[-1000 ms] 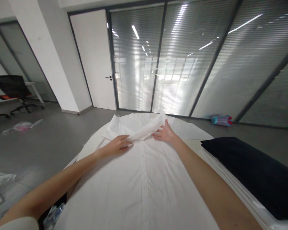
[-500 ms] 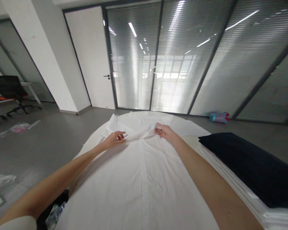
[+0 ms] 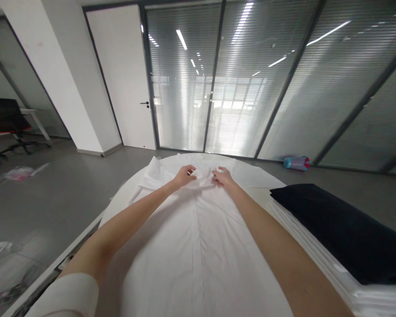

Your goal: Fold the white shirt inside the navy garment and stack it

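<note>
A white button-up shirt lies flat on a white table, front side up, its button line running away from me. Both arms reach to its far end. My left hand pinches the shirt's collar on the left side. Close beside it, my right hand grips the same collar on the right side, fingers curled into the cloth. The two hands are only a few centimetres apart. A sleeve of the shirt spreads out to the far left.
A dark navy folded garment lies on a stack of white cloth at the right. Beyond the table are grey floor, a white door, glass walls with blinds, a blue and pink bottle, an office chair and plastic wrapping at the left.
My left hand has moved right and farther up the shirt to the collar, close to my right hand. The raised fold of collar cloth has come down flat.
</note>
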The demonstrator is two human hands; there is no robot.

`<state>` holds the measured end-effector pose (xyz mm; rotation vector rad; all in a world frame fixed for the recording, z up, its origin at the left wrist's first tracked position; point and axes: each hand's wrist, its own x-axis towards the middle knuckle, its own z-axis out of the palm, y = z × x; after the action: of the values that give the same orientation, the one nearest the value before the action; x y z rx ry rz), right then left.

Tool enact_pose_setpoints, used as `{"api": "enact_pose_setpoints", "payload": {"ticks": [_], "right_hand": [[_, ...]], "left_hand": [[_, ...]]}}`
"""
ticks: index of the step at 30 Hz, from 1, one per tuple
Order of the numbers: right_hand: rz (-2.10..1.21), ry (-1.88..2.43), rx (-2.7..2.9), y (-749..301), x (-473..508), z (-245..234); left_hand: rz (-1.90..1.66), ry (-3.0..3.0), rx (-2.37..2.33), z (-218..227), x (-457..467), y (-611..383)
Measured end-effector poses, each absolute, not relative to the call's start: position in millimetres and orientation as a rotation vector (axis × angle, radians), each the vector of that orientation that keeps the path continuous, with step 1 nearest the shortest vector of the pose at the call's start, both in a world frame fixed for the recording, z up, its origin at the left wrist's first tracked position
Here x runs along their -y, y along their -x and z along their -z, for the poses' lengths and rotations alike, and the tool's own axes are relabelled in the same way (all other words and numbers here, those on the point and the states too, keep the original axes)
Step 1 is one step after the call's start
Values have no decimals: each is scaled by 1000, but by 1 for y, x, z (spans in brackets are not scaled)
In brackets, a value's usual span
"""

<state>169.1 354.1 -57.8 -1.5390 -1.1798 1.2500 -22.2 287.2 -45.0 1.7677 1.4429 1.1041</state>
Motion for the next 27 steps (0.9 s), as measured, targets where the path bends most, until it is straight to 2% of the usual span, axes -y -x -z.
{"api": "enact_pose_setpoints", "payload": {"ticks": [3,6,8,10,13,16,20,24,27], "right_hand": [[-1278,1578,1129,-182,-356,53],[-1384,1595,1184,-192,-355,47],[-1437,1596,1335,-195,-352,45],[-1432,1590,1540,-192,-349,45],[-1341,1510,1734,-179,-344,48],[-1220,1467,1695,-159,-340,52],[-1163,1445,1611,-132,-337,47],[-1217,1234,1583,-112,-337,7],[-1237,838,1523,-108,-333,-48]], "left_hand": [[-1041,-2174,-1332,48,-268,18],[-665,-2763,-1061,51,-237,22],[-456,-2914,-957,53,-216,27],[-391,-2912,-928,54,-200,35],[-521,-2803,-985,51,-181,54],[-667,-2676,-1092,48,-165,80],[-624,-2565,-1125,55,-140,110],[-561,-2618,-1078,65,-120,120],[-481,-2672,-1077,71,-127,117]]}}
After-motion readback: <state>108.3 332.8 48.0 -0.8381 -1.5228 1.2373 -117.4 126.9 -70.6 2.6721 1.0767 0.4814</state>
